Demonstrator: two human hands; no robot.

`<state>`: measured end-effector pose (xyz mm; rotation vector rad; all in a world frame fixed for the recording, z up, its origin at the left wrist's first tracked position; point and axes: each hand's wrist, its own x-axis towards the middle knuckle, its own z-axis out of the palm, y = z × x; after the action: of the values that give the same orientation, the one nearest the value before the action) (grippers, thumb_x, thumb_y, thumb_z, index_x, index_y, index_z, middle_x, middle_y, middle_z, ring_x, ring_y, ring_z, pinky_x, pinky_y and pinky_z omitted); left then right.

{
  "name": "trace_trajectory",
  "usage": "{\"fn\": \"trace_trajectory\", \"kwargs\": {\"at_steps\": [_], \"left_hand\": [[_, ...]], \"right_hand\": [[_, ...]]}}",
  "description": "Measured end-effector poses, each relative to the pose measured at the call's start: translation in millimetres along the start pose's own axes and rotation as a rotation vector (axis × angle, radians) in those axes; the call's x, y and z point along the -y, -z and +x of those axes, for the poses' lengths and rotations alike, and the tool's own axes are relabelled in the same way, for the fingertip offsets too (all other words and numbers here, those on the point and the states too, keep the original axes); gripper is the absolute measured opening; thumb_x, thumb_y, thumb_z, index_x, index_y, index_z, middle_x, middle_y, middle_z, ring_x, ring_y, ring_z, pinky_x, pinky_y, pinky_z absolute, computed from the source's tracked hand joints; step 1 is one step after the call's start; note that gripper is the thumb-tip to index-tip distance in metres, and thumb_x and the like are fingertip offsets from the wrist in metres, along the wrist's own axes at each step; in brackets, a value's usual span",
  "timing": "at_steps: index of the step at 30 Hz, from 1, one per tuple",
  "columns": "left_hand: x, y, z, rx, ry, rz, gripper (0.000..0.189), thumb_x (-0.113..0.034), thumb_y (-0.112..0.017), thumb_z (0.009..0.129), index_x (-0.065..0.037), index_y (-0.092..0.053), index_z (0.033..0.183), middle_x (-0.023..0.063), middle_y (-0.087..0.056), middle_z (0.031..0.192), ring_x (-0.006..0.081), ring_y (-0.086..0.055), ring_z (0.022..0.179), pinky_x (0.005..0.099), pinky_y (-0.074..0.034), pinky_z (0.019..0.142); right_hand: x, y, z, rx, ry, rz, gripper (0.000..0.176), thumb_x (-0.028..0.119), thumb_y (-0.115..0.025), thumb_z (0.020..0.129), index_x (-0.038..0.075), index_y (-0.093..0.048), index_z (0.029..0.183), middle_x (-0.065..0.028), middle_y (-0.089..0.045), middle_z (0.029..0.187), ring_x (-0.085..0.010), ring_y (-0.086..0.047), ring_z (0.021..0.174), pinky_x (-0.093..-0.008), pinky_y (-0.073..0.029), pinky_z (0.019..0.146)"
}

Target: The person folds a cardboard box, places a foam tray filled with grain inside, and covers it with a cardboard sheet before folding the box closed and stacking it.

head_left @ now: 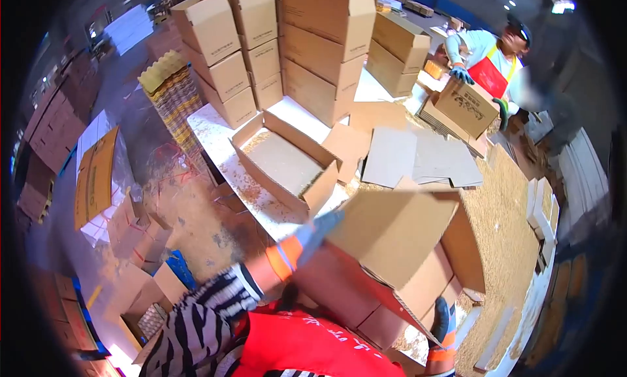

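Note:
A brown cardboard box (398,236) is in front of my body, tilted, with its flaps standing out at different angles. My left hand (317,236), in a grey-blue glove with an orange cuff, is at the box's left upper edge; motion blurs its fingers. On the near right side, my right hand (443,319), in a dark glove, is closed around the edge of a flap. Beyond the box lies a shallow open cardboard tray (277,192) with a grey sheet in its bottom. Grey cardboard sheets (392,156) lie flat to the right of that tray.
Stacked cartons (326,57) line the table's far side. At the upper right, a person (490,63) in a red apron has gloved hands on a printed carton (467,106). Straw-coloured bits cover the worktable (503,246). An open carton (140,295) stands low at left.

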<state>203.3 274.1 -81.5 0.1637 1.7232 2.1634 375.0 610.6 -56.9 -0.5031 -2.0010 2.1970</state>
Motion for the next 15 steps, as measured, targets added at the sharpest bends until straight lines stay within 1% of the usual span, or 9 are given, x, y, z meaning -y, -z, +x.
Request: {"fn": "trace_trajectory", "kwargs": {"at_steps": [2,4,6,7,9,10,13,15], "left_hand": [[-46,47,23,0.028,-0.088,-0.168,0.041,-0.023,-0.042,0.099,0.003,-0.046,0.131,0.0103,-0.051,0.133,0.0166,-0.052,0.117,0.031,-0.039,0.101],[-99,114,46,0.045,-0.212,-0.039,0.044,-0.026,-0.041,0.099,0.002,-0.046,0.132,0.0107,-0.053,0.131,0.0195,-0.051,0.118,0.0315,-0.038,0.102],[-132,168,56,0.063,-0.33,0.093,0.046,-0.03,-0.041,0.099,0.001,-0.045,0.133,0.0112,-0.054,0.129,0.0225,-0.051,0.119,0.0321,-0.038,0.103],[-146,195,59,0.073,-0.36,0.171,0.046,-0.03,-0.041,0.099,0.001,-0.045,0.133,0.0112,-0.054,0.129,0.0225,-0.051,0.119,0.032,-0.038,0.103],[-153,241,69,0.082,-0.34,0.332,0.046,-0.03,-0.041,0.099,0.001,-0.045,0.133,0.0111,-0.054,0.129,0.0225,-0.051,0.119,0.0319,-0.038,0.103],[-151,262,75,0.084,-0.293,0.417,0.046,-0.03,-0.041,0.099,0.001,-0.045,0.133,0.0111,-0.054,0.129,0.0225,-0.051,0.119,0.0318,-0.038,0.103],[-131,312,92,0.11,-0.154,0.629,0.046,-0.03,-0.04,0.099,0.001,-0.045,0.133,0.0111,-0.054,0.13,0.0226,-0.051,0.119,0.0316,-0.037,0.103],[-114,335,103,0.13,-0.092,0.736,0.046,-0.03,-0.04,0.099,0.001,-0.045,0.133,0.011,-0.054,0.13,0.0226,-0.051,0.119,0.0314,-0.037,0.103]], "right_hand": [[14,-52,21,0.029,0.062,0.099,0.046,0.017,-0.054,0.093,-0.003,-0.041,0.133,-0.0129,-0.053,0.127,-0.0203,-0.051,0.118,-0.0335,-0.039,0.105],[-2,-100,57,-0.042,0.034,0.195,0.052,0.011,-0.064,0.086,-0.005,-0.04,0.13,-0.013,-0.056,0.119,-0.0218,-0.057,0.107,-0.0317,-0.046,0.095],[1,-168,81,-0.031,0.025,0.217,0.052,0.013,-0.064,0.087,-0.005,-0.04,0.13,-0.0136,-0.057,0.119,-0.0223,-0.057,0.108,-0.0326,-0.045,0.098],[1,-198,93,0.014,0.068,0.253,0.051,0.013,-0.064,0.088,-0.004,-0.04,0.13,-0.0141,-0.057,0.119,-0.0226,-0.057,0.11,-0.0333,-0.045,0.098],[15,-245,106,0.122,0.138,0.315,0.051,0.014,-0.063,0.089,-0.003,-0.039,0.131,-0.0146,-0.055,0.121,-0.0228,-0.056,0.111,-0.0348,-0.044,0.099],[15,-255,115,0.143,0.151,0.236,0.052,0.013,-0.062,0.089,-0.004,-0.038,0.132,-0.0147,-0.054,0.122,-0.0229,-0.055,0.113,-0.0349,-0.043,0.101],[9,-278,140,0.216,0.101,0.245,0.047,0.02,-0.06,0.091,-0.003,-0.045,0.129,-0.0122,-0.052,0.127,-0.0202,-0.049,0.119,-0.0334,-0.035,0.105],[13,-285,152,0.203,0.024,0.199,0.051,0.022,-0.059,0.093,-0.004,-0.04,0.133,-0.0135,-0.046,0.134,-0.0209,-0.044,0.125,-0.0336,-0.032,0.108]]}}
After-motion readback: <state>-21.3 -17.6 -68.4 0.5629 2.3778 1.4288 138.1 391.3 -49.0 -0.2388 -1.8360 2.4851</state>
